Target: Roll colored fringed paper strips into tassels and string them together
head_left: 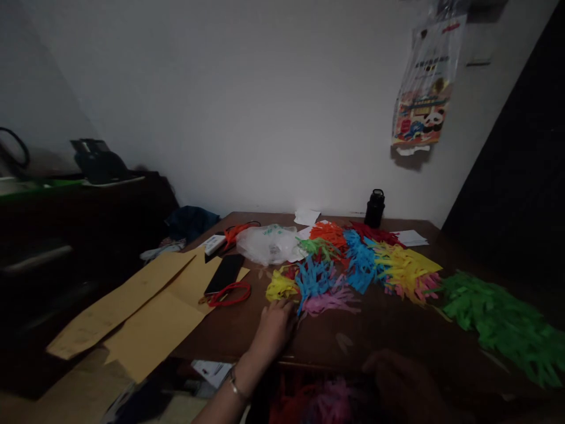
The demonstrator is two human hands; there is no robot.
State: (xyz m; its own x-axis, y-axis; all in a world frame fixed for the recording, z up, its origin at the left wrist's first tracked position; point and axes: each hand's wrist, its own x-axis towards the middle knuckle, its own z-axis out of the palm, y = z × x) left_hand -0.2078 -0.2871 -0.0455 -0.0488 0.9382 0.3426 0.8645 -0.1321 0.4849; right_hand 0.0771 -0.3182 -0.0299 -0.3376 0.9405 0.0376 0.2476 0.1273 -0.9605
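Observation:
My left hand point(279, 323), with a bracelet point(236, 386) at the wrist, rests palm down on the brown table. Its fingertips reach the edge of a yellow fringed paper bundle point(281, 286), and no grip on it is visible. Just right of those fingers lie blue fringed paper point(315, 278) and pink-purple fringed paper point(331, 299). Near the table's front edge my right hand point(395, 374) is dark and blurred, so its fingers are unclear. Below that edge, between the hands, more pink and red fringed paper point(331, 400) shows dimly.
Yellow-brown paper sheets point(163, 318) overhang the table's left side, with a black phone point(224, 274) and red cord loop point(229, 294) on them. Behind are a clear plastic bag point(269, 244) and black bottle point(375, 209). Green fringed paper point(498, 324) spreads at right.

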